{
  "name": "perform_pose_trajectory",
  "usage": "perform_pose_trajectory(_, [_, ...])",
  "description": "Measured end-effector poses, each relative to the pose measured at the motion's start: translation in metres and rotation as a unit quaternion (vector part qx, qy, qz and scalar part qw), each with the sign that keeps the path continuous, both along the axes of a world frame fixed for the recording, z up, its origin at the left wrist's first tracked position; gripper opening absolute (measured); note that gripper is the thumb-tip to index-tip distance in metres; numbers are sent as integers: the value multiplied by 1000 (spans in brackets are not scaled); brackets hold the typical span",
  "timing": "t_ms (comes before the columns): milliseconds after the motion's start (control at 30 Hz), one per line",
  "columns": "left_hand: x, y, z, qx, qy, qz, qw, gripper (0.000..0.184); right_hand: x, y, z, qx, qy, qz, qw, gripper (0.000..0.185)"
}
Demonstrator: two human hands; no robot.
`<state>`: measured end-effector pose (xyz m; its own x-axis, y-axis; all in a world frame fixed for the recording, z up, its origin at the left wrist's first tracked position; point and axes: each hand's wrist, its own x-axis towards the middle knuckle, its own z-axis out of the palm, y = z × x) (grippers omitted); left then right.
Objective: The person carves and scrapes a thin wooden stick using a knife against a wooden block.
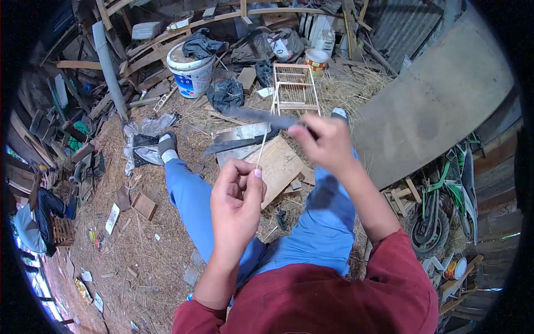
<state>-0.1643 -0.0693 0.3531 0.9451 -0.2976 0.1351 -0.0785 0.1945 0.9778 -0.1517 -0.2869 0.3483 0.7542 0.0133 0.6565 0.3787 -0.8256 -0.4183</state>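
My left hand (pixel 238 195) pinches a thin pale stick (pixel 263 146) between thumb and fingers, its free end pointing up and away from me. My right hand (pixel 327 142) is closed around the handle of a knife (pixel 258 116), slightly blurred, whose dark blade points left and crosses the upper part of the stick. I cannot tell whether the edge touches it. Below my hands, a second dark blade (pixel 231 145) lies across a wooden board (pixel 281 167) between my legs. Beyond them stands a small frame of thin wooden strips (pixel 296 83).
A white bucket (pixel 191 69) with dark cloth on top stands at back left. A large flat panel (pixel 434 100) leans at right above a green and white motorbike (pixel 445 195). Another person (pixel 36 214) sits at far left. Straw and wood scraps cover the ground.
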Motion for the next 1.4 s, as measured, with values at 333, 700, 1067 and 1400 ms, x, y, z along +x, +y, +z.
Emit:
perform_pose_trajectory(333, [0, -1, -8, 29, -5, 6, 1000, 7, 6, -13, -11, 21, 37, 34, 998, 43])
perform_pose_trajectory(700, [-2, 5, -24, 150, -79, 67, 983, 8, 25, -5, -32, 543, 179, 98, 815, 38])
perform_pose_trajectory(1067, [0, 6, -13, 129, -58, -9, 990, 6, 23, 23, 4, 569, 153, 164, 791, 17])
perform_pose_trajectory(1400, [6, 3, 5, 41, -1, -30, 999, 5, 22, 31, 21, 546, 149, 167, 807, 18])
